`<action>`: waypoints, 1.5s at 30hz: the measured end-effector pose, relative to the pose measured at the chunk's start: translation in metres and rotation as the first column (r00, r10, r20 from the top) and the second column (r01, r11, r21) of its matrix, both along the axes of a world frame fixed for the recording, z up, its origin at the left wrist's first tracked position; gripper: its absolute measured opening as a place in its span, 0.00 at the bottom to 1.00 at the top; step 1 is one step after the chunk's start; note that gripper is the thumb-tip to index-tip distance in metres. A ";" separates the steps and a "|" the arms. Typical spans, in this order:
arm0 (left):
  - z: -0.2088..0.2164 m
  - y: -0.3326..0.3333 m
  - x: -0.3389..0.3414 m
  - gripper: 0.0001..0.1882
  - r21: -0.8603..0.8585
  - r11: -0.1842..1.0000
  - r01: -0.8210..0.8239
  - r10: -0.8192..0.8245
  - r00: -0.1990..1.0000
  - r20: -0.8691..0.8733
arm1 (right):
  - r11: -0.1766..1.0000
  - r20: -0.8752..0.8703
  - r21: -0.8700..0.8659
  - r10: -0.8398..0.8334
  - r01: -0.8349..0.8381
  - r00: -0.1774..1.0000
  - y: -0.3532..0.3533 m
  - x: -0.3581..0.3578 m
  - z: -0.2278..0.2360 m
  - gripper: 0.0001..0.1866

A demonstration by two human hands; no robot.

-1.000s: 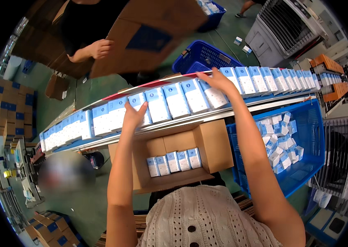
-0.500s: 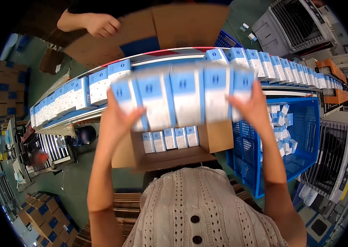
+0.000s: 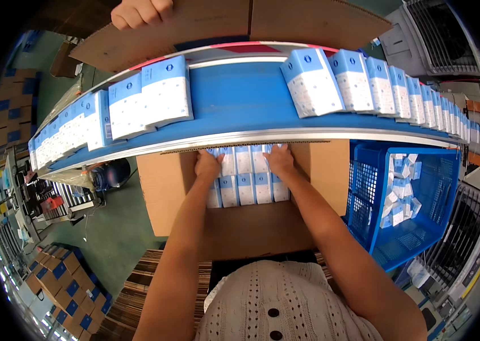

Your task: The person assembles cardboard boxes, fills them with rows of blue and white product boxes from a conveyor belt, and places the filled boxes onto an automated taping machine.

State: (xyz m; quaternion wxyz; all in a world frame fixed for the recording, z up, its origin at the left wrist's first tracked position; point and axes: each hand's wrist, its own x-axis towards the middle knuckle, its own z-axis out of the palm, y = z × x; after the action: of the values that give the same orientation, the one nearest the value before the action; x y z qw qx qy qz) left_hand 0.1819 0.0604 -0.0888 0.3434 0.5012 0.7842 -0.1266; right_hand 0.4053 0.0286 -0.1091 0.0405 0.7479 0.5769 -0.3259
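I press a row of packs [image 3: 244, 161] between my left hand [image 3: 208, 165] and right hand [image 3: 279, 159], palms clamping its ends inside the carton [image 3: 166, 187]; the row's long axis runs left-right, just below the belt [image 3: 240, 108].

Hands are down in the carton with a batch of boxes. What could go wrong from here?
1. The left hand and right hand press a batch of boxes in beside the packed row, right under the belt edge; a box might snag there or tip.
2. Squeezed only from the ends, the batch may buckle in the middle.
3. More boxes line the belt on both sides; they might pile up unpicked.
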 end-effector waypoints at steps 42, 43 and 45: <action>0.301 -0.013 -0.004 0.39 0.781 0.597 -0.185 -0.303 0.849 0.433 | 0.694 -0.576 0.566 -0.053 0.445 0.816 -0.013 0.083 0.298 0.34; 0.292 -0.040 -0.011 0.40 0.779 0.600 -0.182 -0.321 0.837 0.443 | 0.664 -0.608 0.607 0.034 0.437 0.793 -0.039 0.075 0.283 0.36; 0.248 -0.080 -0.036 0.35 0.597 0.800 0.055 -0.233 0.946 0.225 | 0.762 -0.147 0.647 0.103 0.017 0.984 -0.079 0.062 0.234 0.31</action>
State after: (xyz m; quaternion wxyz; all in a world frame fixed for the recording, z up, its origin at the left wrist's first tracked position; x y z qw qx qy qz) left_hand 0.1456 -0.0196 0.1588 0.2724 0.6536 0.6858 0.1680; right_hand 0.4676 -0.0507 0.1249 -0.2622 0.6714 0.6719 -0.1702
